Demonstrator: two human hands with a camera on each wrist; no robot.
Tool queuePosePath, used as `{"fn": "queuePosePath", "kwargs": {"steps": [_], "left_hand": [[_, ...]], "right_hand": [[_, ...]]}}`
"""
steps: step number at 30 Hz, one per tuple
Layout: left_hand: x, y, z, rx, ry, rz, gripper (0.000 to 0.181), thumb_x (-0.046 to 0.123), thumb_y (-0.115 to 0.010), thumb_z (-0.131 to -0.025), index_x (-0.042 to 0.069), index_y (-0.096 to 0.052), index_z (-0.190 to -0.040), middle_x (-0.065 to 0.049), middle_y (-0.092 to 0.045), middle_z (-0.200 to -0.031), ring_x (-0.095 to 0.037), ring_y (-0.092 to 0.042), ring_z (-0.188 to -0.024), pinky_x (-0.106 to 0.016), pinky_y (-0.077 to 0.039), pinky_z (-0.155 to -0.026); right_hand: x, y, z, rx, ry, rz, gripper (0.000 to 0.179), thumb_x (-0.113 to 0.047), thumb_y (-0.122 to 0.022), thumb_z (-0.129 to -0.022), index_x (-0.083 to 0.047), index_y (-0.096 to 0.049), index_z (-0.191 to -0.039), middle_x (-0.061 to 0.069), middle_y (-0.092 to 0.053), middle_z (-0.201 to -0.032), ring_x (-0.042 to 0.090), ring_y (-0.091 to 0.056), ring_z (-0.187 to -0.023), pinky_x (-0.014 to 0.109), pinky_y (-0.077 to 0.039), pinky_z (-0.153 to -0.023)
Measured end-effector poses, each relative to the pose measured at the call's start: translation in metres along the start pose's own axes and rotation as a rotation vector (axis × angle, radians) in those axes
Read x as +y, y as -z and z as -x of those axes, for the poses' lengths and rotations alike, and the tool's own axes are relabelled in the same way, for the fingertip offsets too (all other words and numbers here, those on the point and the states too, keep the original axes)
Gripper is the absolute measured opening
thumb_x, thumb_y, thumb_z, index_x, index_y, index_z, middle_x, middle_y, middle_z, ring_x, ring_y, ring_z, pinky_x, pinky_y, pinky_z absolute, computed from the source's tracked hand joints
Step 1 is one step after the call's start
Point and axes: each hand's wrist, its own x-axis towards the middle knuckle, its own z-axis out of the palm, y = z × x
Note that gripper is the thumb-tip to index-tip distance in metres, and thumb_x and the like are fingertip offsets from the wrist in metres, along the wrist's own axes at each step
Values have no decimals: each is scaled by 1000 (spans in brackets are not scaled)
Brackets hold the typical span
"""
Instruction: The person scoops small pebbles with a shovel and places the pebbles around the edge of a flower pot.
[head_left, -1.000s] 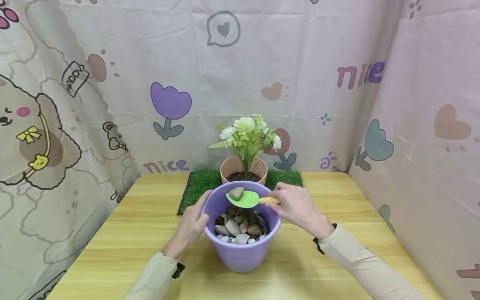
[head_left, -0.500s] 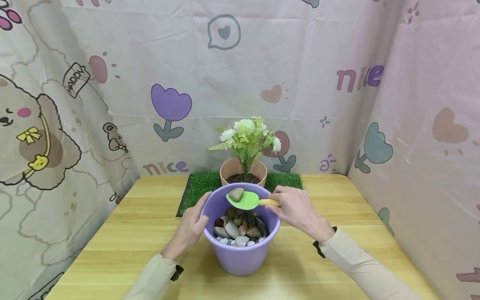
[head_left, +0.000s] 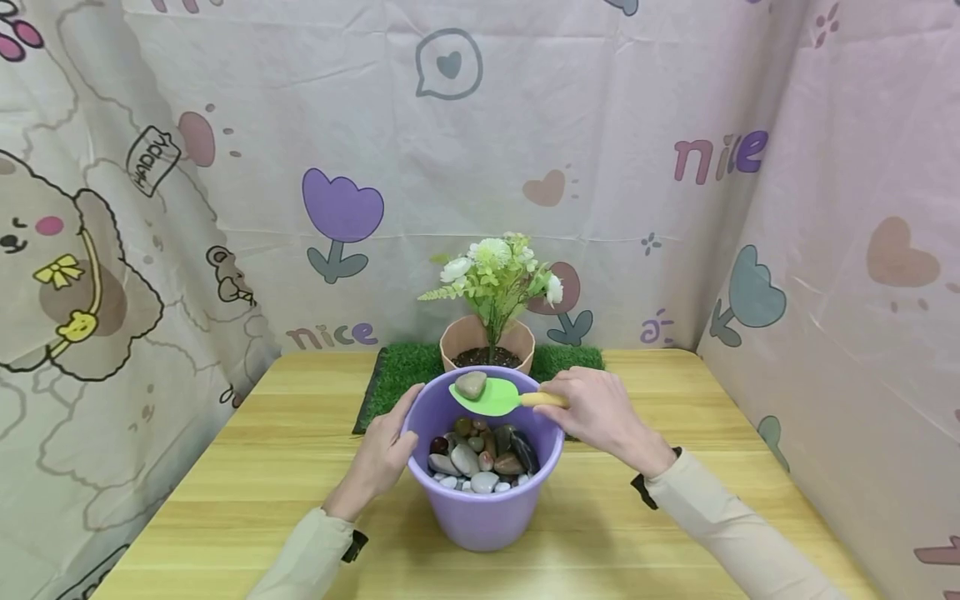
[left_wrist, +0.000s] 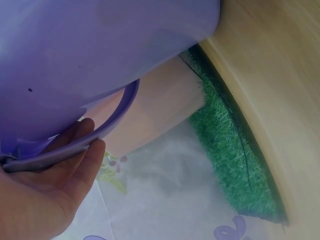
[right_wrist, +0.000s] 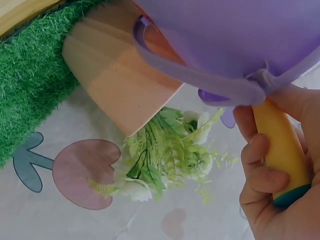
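Observation:
A purple bucket (head_left: 483,521) stands on the table, with several smooth pebbles (head_left: 467,457) inside. My left hand (head_left: 378,450) holds the bucket's left side at the rim. In the left wrist view, fingers of that hand lie around the bucket's handle (left_wrist: 112,117). My right hand (head_left: 600,412) grips the yellow handle (right_wrist: 280,150) of a small garden trowel over the bucket's right rim. The trowel's green blade (head_left: 498,398) is above the bucket's mouth, pointing left, and a greyish-brown stone (head_left: 471,385) rests near its tip.
Behind the bucket, a peach flowerpot (head_left: 457,337) with dark soil and white flowers (head_left: 491,254) stands on a green turf mat (head_left: 405,379). The wooden table (head_left: 262,467) is bounded by a printed cloth backdrop (head_left: 450,150) at the back and sides.
The right hand has shifted very slightly up and right, and the trowel's angle has changed a little with the stone still on it. The left hand keeps its place on the bucket.

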Motion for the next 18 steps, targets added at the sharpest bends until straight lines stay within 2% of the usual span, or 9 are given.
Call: {"fn": "queuePosePath", "kwargs": {"steps": [8,18], "left_hand": [[0,0,0,6,-13,-5,68,5,-47,-81,5,-41,-148,-19,-64,-129,-27,-69,-103,-37,-58,-82],[-1,0,1,8,-17,1,67,5,-47,-81,5,-41,-148,-19,-63,-130,-28,-69,-103,-37,-59,-81]], "right_hand": [[5,5,-7,30,22,-7,21,-31,-84,-74,-19,-79,-90,-5,-72,-80,7,-60,-62,18,-43,-49],[14,8,-19,47,18,-4,16,-32,-82,-76,-20,-77,-84,-5,-71,-77,6,-56,-59,18,-39,-46]]}}
